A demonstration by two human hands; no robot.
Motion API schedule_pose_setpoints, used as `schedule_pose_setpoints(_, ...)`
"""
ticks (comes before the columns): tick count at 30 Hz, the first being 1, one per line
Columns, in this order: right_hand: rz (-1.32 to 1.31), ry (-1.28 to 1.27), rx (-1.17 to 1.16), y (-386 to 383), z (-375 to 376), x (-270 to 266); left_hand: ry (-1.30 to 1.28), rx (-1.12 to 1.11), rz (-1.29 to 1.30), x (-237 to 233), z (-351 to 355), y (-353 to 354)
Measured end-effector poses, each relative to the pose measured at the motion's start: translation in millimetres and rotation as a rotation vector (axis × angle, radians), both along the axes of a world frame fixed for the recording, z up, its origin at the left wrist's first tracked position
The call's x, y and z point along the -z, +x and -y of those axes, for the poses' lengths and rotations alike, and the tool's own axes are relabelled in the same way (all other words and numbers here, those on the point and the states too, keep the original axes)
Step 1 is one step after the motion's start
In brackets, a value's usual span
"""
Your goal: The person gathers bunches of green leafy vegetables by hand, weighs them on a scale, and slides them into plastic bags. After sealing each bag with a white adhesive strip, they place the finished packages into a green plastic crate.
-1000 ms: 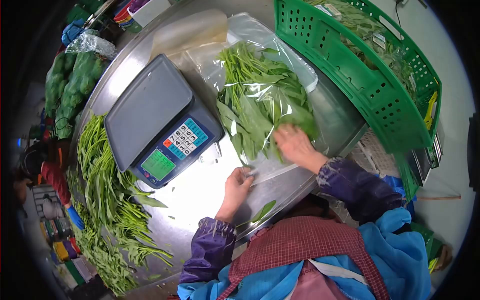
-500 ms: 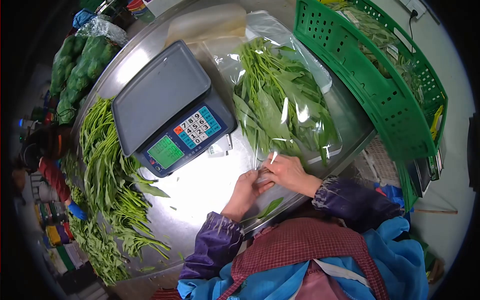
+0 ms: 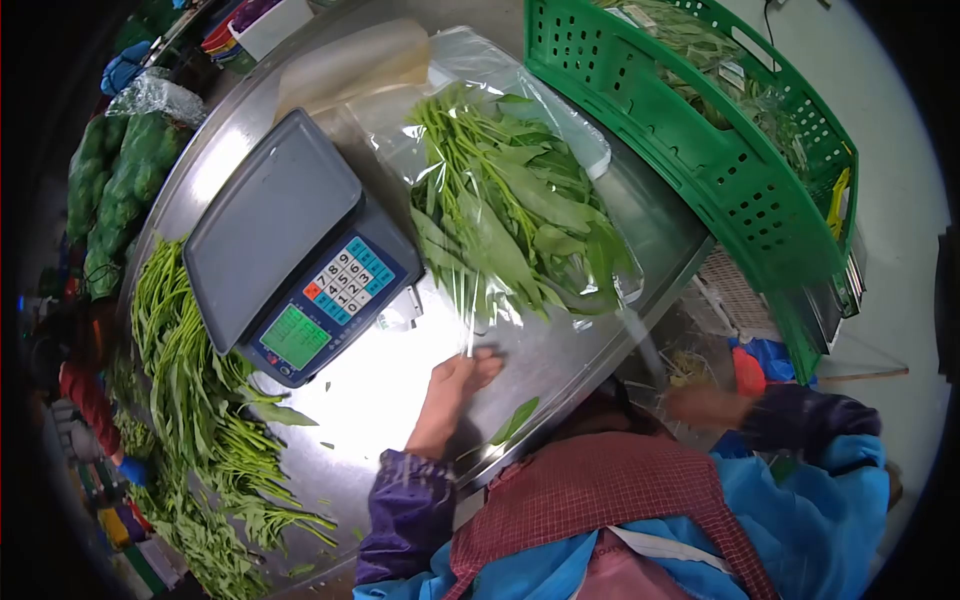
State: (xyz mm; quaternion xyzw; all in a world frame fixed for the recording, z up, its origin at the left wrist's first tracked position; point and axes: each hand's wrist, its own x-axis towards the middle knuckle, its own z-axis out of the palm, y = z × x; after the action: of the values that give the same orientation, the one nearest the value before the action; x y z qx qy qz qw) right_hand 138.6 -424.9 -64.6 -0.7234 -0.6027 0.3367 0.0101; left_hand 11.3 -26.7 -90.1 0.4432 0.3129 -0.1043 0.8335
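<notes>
A clear plastic bag [image 3: 455, 285] filled with leafy green stalks [image 3: 520, 200] lies on the metal table. My left hand [image 3: 450, 395] is at its near edge, thumb and fingers closed on the gathered film. Off the table's edge to the right, my right hand [image 3: 708, 405] is smeared by motion. A blurred clear strip [image 3: 643, 345] runs from near the bag's corner down to its fingers, which appear closed on it. One loose leaf [image 3: 516, 420] lies by the table edge, right of my left hand.
A scale [image 3: 300, 240] with a lit green display stands left of the bag. Beyond it lies a heap of loose greens [image 3: 190, 350]. At the right is a green crate [image 3: 690, 150] holding bagged greens. A co-worker's red sleeve [image 3: 88, 405] shows far left.
My right hand has left the bag's edge and swung right, past the table edge. My left hand stays at the bag. The whole view has shifted, so table things appear further left.
</notes>
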Motion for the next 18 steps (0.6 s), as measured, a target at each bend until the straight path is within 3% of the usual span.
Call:
schedule_pose_setpoints(1,0.244,-0.322,-0.184,-3,60,-2,0.064,0.132,0.045,0,-9,-3)
schedule_pose_setpoints(2,0.249,-0.327,-0.176,-4,97,22,0.136,0.159,0.037,-3,-20,-5)
schedule_pose_setpoints(4,0.426,-0.207,0.719,-1,101,16,0.368,0.122,0.014,-18,-34,-2)
schedule_pose_setpoints(5,0.496,-0.134,1.17,-2,100,12,0.667,0.033,-0.014,-15,-34,-1)
schedule_pose_setpoints(6,-0.255,-0.659,0.869,54,60,-3,1.044,0.034,0.074,-17,-29,5)
schedule_pose_setpoints(7,0.128,0.061,0.616,67,8,-30,1.422,0.026,0.17,-19,-25,15)
schedule_pose_setpoints(9,0.506,0.335,0.398,107,-71,-48,1.88,0.157,0.426,-9,-20,33)
schedule_pose_setpoints(10,0.651,0.473,0.243,119,-94,-54,1.98,0.387,0.445,-12,-19,38)
schedule_pose_setpoints(11,0.646,0.488,0.243,130,-105,-49,2.067,0.627,0.463,-15,-19,42)
schedule_pose_setpoints(13,0.503,0.575,-0.157,146,-121,-31,1.938,0.794,0.62,-14,-14,51)
schedule_pose_setpoints(15,0.42,0.626,-0.181,156,-128,-8,1.936,0.876,0.656,-10,-19,52)
schedule_pose_setpoints(17,0.335,0.671,-0.202,156,-131,0,1.737,0.935,0.592,-11,-25,46)
schedule_pose_setpoints(18,0.138,0.546,0.093,153,-131,1,1.642,0.833,0.573,-13,-27,43)
